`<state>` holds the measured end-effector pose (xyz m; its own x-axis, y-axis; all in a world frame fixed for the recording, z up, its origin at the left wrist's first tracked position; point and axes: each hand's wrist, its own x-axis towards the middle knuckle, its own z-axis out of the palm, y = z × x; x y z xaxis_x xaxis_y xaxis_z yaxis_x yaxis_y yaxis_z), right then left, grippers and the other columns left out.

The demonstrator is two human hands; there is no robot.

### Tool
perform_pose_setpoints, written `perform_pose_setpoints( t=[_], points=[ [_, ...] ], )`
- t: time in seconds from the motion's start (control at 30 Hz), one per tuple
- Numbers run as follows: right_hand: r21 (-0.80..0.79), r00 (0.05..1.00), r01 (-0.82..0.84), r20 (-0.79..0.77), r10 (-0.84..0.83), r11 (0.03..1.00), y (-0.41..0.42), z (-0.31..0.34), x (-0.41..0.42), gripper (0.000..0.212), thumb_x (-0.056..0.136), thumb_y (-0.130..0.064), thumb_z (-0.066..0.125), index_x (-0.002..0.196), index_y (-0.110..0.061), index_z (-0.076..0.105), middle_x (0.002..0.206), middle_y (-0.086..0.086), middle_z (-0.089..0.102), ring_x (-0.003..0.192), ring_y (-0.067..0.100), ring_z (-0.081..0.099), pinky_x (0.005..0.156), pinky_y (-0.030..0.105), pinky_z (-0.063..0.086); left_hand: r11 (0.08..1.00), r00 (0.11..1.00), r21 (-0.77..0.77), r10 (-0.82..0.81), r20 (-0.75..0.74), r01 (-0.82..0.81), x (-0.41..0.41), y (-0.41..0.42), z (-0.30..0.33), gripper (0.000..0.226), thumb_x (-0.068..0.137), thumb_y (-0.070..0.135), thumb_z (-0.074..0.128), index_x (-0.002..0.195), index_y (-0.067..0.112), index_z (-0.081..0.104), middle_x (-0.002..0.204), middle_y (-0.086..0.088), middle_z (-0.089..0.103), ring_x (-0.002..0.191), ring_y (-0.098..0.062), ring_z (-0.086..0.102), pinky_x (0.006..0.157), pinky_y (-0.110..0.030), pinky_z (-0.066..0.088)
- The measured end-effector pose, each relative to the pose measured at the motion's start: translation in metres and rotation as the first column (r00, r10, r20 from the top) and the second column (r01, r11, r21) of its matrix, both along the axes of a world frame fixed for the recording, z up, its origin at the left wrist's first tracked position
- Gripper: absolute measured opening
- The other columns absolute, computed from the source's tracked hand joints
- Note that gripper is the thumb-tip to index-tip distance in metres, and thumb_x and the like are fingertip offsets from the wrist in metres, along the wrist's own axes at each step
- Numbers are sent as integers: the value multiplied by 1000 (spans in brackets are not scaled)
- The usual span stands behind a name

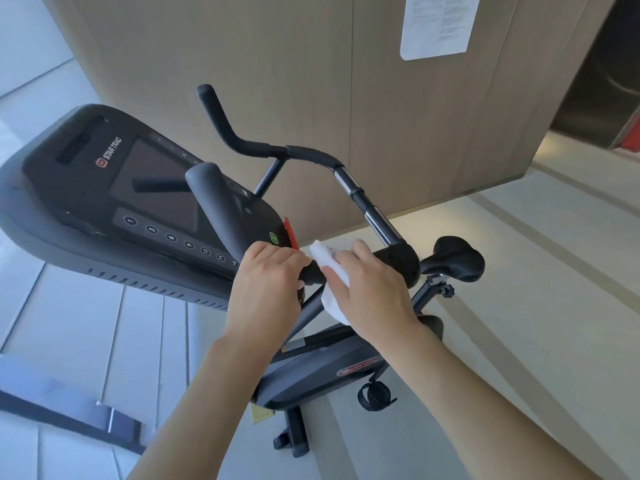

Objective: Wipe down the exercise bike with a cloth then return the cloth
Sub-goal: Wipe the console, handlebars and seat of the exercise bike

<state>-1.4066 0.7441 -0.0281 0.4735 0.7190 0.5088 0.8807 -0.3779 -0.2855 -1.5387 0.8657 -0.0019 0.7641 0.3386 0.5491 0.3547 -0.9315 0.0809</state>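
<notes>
Pale wood-grain panelling [277,81] backs the scene, with a white printed sheet [438,26] at one o'clock and smooth light flooring [519,306] below. Your exercise bike [322,372] stands centre: matte black console [114,188] at nine o'clock, curved foam-and-chrome handlebar [367,202], padded saddle [457,259] at three o'clock. Your left hand [266,289] is clenched around the near handlebar grip. Your right hand [372,289] presses a crumpled white cloth [329,271] onto that same grip, fingers curled over it.
</notes>
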Motion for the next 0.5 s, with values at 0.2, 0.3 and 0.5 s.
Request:
perform_pose_setpoints(
  t=[0.2,0.3,0.5],
  points=[
    [-28,1000,11,19,-11,1000,18,8,14,37,107,-47,52,106,-18,76,90,-3,56,66,19,60,55,27,49,1000,1000,-9,11,4,-11,3,1,-3,49,55,-16,84,98,8,80,91,-3,79,80,-31,71,91,-32,38],
    [-124,1000,1,-19,-3,992,31,19,20,48,108,-55,44,110,-20,77,98,0,61,79,24,67,68,33,54,1000,1000,-9,17,-3,-17,4,1,-2,50,54,-15,85,97,8,80,91,-3,78,79,-32,70,90,-31,37],
    [15,990,-137,-43,137,991,-26,12,12,30,105,-42,48,105,-21,69,88,-4,49,62,17,56,54,30,50,1000,999,14,13,-37,-13,0,-8,2,34,72,2,85,104,7,79,99,-5,79,87,-30,72,96,-37,44]
  ],
)
